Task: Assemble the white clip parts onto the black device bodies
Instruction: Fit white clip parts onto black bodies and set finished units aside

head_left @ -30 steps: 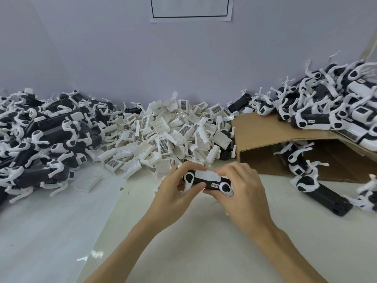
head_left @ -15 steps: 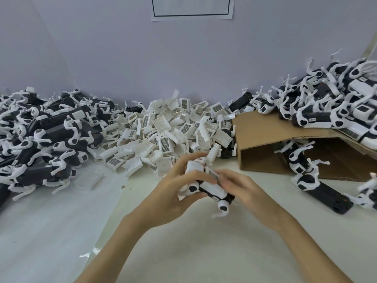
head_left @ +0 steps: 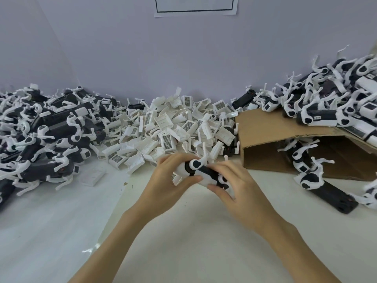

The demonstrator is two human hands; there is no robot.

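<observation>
Two hands (head_left: pixel 165 186), one cardboard box (head_left: pixel 265 127), one wall sheet (head_left: pixel 195 5), uncountable clip and device heaps.

White clips (head_left: pixel 171 127) with dark grid patterns at twelve o'clock, black-and-white devices (head_left: pixel 51 135) at ten, brown cardboard (head_left: pixel 265 129) at two.

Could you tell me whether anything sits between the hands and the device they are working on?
Nothing visible does: the left hand and right hand both already grip the device above the table, in front of the clip pile.
</observation>
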